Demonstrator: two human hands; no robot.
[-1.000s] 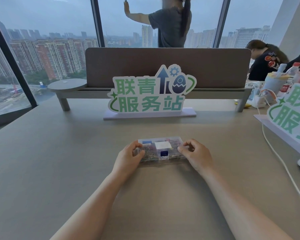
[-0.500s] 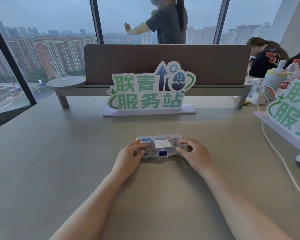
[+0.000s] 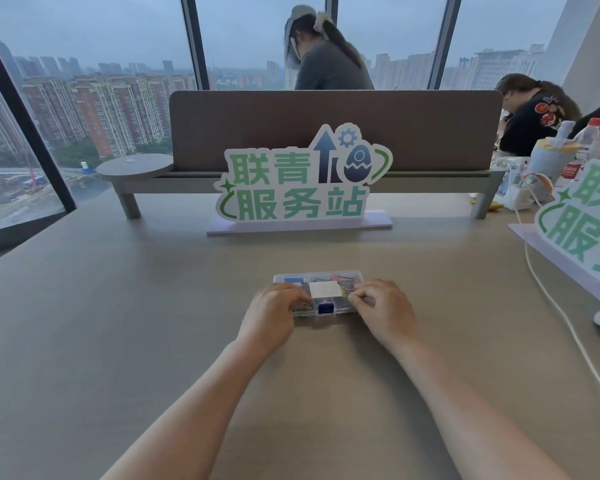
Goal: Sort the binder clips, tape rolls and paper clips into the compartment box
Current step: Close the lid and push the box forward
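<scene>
Head camera looks down on a clear plastic compartment box (image 3: pixel 321 277) lying flat on a grey-brown table (image 3: pixel 118 323), straight in front of a white-and-green cut-out sign with Chinese characters (image 3: pixel 300 183) and well apart from it. Both bare hands rest on the box. On its left end, the left hand (image 3: pixel 274 318) lies with fingers curled over the top; silvery paper clips (image 3: pixel 303 306) show through the plastic just under the fingertips (image 3: pixel 297 297). On the right end, the right hand (image 3: pixel 383 311) has thumb and forefinger pinched together at the box's surface; whether they hold anything I cannot tell. Between the hands a white square (image 3: pixel 324 290) sits at the box's middle, with a dark blue piece (image 3: pixel 325 308) just nearer the person. Pinkish and silvery bits, too small to name, fill the far right compartment. The lid appears closed, though I cannot be sure. A white cable (image 3: pixel 551 306) runs along the table to the right of the box, well apart from it.
</scene>
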